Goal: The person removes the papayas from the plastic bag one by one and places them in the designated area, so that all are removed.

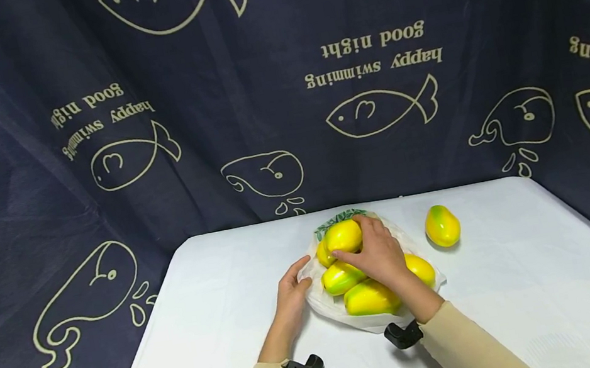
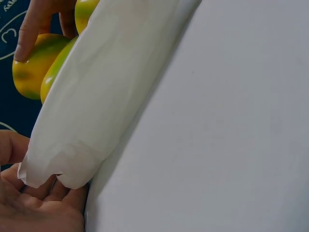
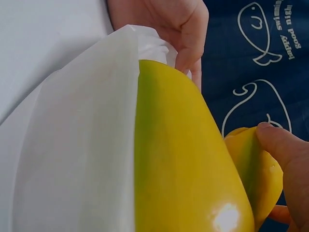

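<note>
A thin white plastic bag [image 1: 363,322] lies spread on the table with several yellow-green mangoes in it, among them a front mango [image 1: 370,298] and one at its left [image 1: 339,278]. My right hand [image 1: 379,255] grips a mango [image 1: 344,237] at the far side of the pile, thumb on the near side and fingers over its right. At the bag's left edge, my left hand [image 1: 290,293] pinches the plastic rim, thumb on one side and fingers beneath, as the left wrist view shows. My right forearm partly hides another mango [image 1: 420,269].
One loose mango [image 1: 442,226] lies on the white table [image 1: 511,253], to the right of the bag. A dark blue curtain [image 1: 272,105] with fish and whale drawings hangs behind the table's back edge. Green leaf print [image 1: 330,224] marks the bag's far part.
</note>
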`<state>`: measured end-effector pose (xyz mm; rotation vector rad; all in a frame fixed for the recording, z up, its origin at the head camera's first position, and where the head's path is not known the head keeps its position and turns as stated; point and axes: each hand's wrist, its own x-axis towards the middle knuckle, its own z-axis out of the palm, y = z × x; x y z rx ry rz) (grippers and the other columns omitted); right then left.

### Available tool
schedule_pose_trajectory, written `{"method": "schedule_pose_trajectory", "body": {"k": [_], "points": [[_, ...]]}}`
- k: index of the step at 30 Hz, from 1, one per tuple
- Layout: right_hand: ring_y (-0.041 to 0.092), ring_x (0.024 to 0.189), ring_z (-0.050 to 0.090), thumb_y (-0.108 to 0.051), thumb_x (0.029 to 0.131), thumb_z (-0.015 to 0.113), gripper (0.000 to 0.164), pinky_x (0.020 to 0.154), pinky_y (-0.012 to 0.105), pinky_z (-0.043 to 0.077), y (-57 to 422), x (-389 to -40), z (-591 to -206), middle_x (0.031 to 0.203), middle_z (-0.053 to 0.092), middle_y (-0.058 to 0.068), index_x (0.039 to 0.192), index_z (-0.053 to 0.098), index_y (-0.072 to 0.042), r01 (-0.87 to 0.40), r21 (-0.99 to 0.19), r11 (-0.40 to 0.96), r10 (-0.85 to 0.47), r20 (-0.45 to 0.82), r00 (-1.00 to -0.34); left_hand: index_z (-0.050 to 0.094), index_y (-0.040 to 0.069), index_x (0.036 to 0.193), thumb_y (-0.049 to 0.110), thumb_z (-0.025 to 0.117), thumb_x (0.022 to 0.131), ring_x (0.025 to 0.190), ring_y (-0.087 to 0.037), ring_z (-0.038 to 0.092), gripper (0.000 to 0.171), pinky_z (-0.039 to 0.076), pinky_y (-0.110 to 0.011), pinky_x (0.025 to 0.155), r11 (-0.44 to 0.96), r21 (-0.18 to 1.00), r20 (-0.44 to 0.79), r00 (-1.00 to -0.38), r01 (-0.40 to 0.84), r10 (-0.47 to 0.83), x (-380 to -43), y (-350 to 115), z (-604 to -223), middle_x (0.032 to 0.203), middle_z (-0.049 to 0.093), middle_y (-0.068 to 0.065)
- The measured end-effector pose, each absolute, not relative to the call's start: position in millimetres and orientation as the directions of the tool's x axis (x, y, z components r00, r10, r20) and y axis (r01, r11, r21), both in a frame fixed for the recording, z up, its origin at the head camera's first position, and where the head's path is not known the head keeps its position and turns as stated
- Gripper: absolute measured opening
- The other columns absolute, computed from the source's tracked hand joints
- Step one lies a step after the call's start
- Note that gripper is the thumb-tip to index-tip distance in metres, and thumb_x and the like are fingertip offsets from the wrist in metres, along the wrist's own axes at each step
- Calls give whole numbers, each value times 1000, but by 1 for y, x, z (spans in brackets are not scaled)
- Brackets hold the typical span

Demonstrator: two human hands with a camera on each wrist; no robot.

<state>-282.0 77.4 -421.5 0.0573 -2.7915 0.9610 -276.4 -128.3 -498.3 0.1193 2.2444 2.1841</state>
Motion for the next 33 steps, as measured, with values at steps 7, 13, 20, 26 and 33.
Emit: {"method": "schedule_pose_trajectory", "body": {"k": [7,13,20,26,33], "points": [[38,131,47,-56,79,75,95,108,59,42,77,-283,-423,147,43,19,152,33,-12,-104,-613,783,32,206,-978,53,8,143,0,48,94,151,-32,30,50,22,-51,125,23,998,61,-996,63,60,-276,-128,-497,158,41,-13],[39,132,47,-55,79,75,93,109,58,41,78,-283,-423,148,42,19,151,34,-15,-121,-631,767,34,228,-973,52,8,144,0,48,94,151,-32,30,50,22,-52,125,12,998,63,-996,64,61,-276,-127,-498,158,41,-13],[39,131,48,-53,80,75,88,107,60,42,80,-282,-423,150,40,19,150,36,-18,-142,-636,759,16,236,-972,53,9,143,0,48,94,151,-31,31,51,23,-50,125,26,998,58,-996,60,63,-277,-128,-498,158,42,-12],[40,138,42,-61,77,74,96,111,62,38,75,-284,-426,156,33,17,153,32,-19,-124,-606,786,7,209,-978,53,8,143,0,48,94,149,-31,34,50,25,-50,125,15,998,58,-996,59,61,-276,-127,-498,157,42,-13],[40,136,42,-57,76,77,96,109,59,40,70,-286,-425,153,35,18,151,34,-17,-103,-595,797,42,224,-974,51,7,144,0,48,95,148,-32,35,50,27,-51,124,18,997,68,-996,69,58,-275,-126,-497,157,43,-14]]}}
